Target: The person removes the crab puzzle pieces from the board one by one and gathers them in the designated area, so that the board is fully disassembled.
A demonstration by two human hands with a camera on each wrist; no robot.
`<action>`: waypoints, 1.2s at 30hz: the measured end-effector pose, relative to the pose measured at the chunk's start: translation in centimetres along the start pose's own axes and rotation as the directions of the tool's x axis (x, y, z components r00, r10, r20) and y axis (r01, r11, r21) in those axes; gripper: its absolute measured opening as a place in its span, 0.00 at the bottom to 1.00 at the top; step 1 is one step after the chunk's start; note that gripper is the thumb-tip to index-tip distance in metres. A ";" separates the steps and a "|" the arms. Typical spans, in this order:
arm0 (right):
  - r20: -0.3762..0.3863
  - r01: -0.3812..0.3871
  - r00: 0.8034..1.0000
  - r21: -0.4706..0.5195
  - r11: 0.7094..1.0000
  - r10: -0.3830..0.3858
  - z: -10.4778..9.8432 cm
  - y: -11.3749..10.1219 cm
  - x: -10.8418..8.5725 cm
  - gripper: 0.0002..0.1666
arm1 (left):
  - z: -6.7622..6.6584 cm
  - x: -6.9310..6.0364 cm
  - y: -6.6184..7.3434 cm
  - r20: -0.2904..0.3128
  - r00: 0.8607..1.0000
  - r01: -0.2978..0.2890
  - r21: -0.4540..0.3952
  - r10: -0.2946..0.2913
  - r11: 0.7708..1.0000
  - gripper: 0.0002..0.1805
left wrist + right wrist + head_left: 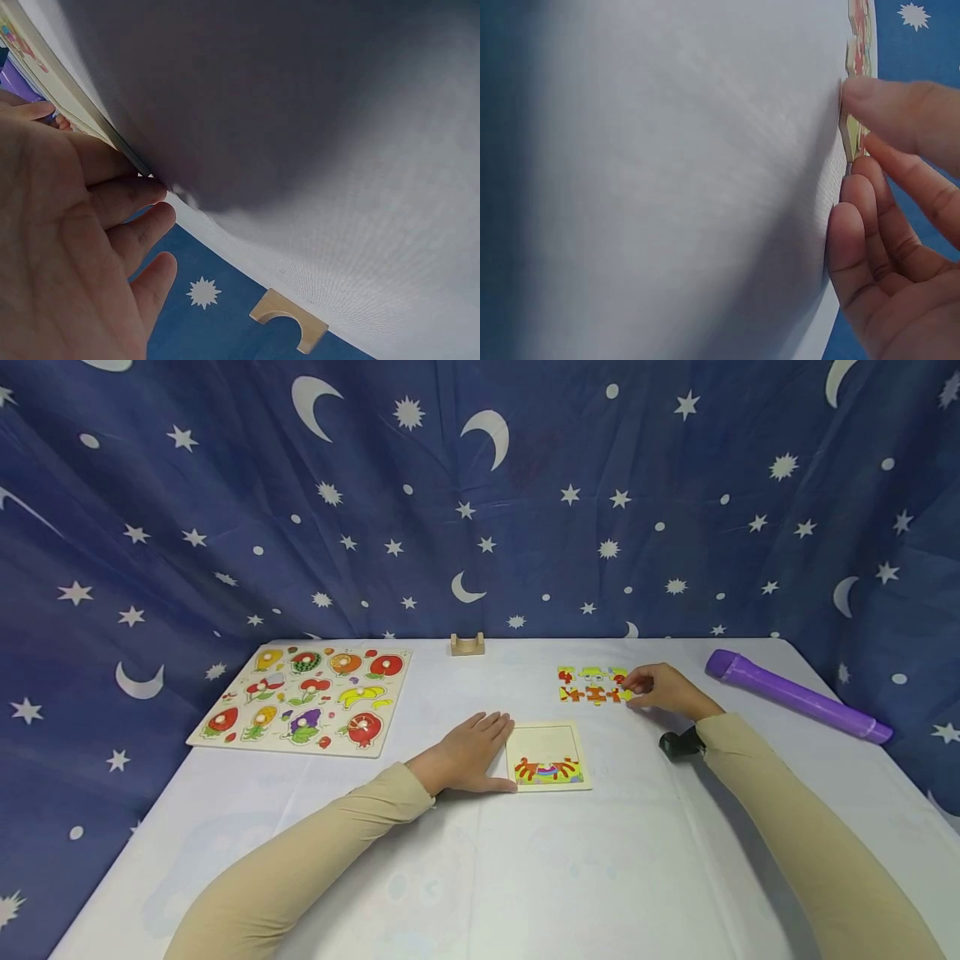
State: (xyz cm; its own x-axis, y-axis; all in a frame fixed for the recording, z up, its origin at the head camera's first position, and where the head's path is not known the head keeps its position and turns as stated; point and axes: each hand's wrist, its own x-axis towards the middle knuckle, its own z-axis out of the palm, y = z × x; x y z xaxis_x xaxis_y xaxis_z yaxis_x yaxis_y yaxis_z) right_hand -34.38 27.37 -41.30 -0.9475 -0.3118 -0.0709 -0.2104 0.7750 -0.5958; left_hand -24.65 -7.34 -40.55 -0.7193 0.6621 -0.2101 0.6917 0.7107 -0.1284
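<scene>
- Two hands: the left hand [474,753] at centre, the right hand [663,689] right of centre.
- Left hand: one, fingers extended, thumb spread wide, touching the left edge of the puzzle board [543,739]; it grasps nothing.
- Right hand: one, a narrow grip, thumb and forefinger pinching one puzzle piece [853,139] at the right end of the loose ones.
- Loose pieces [594,695]: about six, in two rows of three, right of centre; fingers partly cover the right end.
- Puzzle board: one, at centre, a coloured strip along its bottom; its pieces are too small to count.
- Fruit board [330,677]: one, left of centre, with eleven large fruits.
- Wooden block [467,647]: one, notched, at the table's back edge.
- Purple tube [798,695]: one, at right.
</scene>
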 end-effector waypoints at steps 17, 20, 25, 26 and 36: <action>0.016 -0.036 0.999 0.004 0.999 0.036 -0.5 0.1 0.4 0.17 | 0.2 0.0 -0.1 -0.007 1.000 0.000 -0.002 0.000 1.000 0.53; 0.007 -0.055 0.998 0.000 0.998 0.055 -0.8 0.1 0.4 0.18 | 0.2 0.1 -0.1 0.000 1.000 0.002 -0.005 -0.002 1.000 0.53; -0.001 -0.082 0.997 -0.014 0.997 0.082 -1.0 0.1 0.7 0.18 | 0.2 0.1 0.0 -0.002 1.000 0.002 0.005 -0.002 1.000 0.53; 0.000 -0.081 0.997 -0.016 0.997 0.081 -1.0 0.1 0.8 0.18 | 0.2 0.1 0.0 -0.004 1.000 0.002 0.008 -0.002 1.000 0.53; -0.025 -0.097 0.995 -0.011 0.995 0.097 -1.1 0.3 2.0 0.17 | 0.2 0.1 0.0 0.008 1.000 0.003 0.010 -0.003 1.000 0.53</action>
State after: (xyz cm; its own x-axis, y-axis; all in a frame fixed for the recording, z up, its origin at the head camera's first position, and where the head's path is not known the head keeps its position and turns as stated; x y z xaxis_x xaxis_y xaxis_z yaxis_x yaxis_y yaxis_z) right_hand -36.59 27.57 -40.75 -0.9692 -0.2214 -0.1083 -0.1201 0.8079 -0.5769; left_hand -24.71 -7.36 -40.77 -0.7207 0.6582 -0.2174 0.6903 0.7102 -0.1382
